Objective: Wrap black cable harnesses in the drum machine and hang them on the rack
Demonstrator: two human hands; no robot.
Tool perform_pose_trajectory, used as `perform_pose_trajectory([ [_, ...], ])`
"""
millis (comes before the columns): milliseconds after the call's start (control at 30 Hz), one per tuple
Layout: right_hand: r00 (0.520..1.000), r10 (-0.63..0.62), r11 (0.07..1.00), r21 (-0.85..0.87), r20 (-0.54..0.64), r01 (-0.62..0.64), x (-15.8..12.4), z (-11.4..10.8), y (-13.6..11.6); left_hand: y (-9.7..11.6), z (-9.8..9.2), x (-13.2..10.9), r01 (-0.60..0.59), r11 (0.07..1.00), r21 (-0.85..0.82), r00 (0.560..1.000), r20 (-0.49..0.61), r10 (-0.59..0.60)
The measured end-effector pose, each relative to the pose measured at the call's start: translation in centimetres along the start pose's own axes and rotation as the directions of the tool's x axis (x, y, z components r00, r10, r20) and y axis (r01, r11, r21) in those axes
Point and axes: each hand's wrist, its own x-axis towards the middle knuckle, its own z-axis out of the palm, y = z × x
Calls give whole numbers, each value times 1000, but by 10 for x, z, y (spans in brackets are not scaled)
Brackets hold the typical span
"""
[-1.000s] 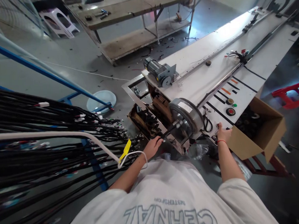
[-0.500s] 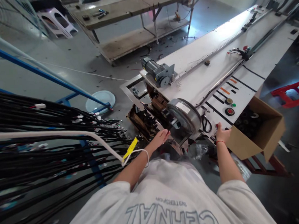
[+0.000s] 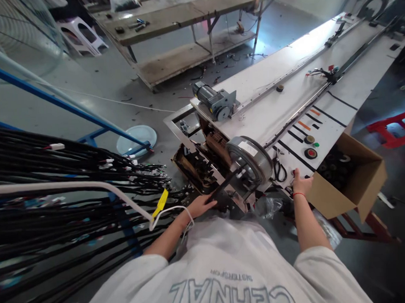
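Left grip looks clamped on a black cable, apparently guiding it, which next calls for steadiness; right grip unclear.

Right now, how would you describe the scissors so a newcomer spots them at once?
Find the long white table. At its near end, between the grey wheel and the right hand, lie the scissors. Their looped black handles set them apart from the straight black strips nearby.
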Motion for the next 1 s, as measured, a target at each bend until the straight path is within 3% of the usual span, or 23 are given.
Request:
perform_pose_trajectory([
  [100,1000,3,1000,7,4,-3,1,1,2,5,3,-21,-17,999,40,982,-185,24],
  [167,1000,12,1000,2,-1,-12,2,2,3,14,5,-24,-29,999,43,975,-217,38],
  [367,1000,3,1000,-10,2,-3,3,2,3,42,8,0,-82,994,70,968,-233,96],
  [800,1000,1,999,-39,4,-1,4,3,4,75,11,50,-124,989,81,963,-230,139],
  [933,1000,-17,1000,-13,-16,17,5,4,5,77,11,63,-92,991,100,966,-233,114],
  [1000,1000,-18,1000,-5,-23,18,4,5,5,69,11,65,-82,993,80,980,-176,95],
])
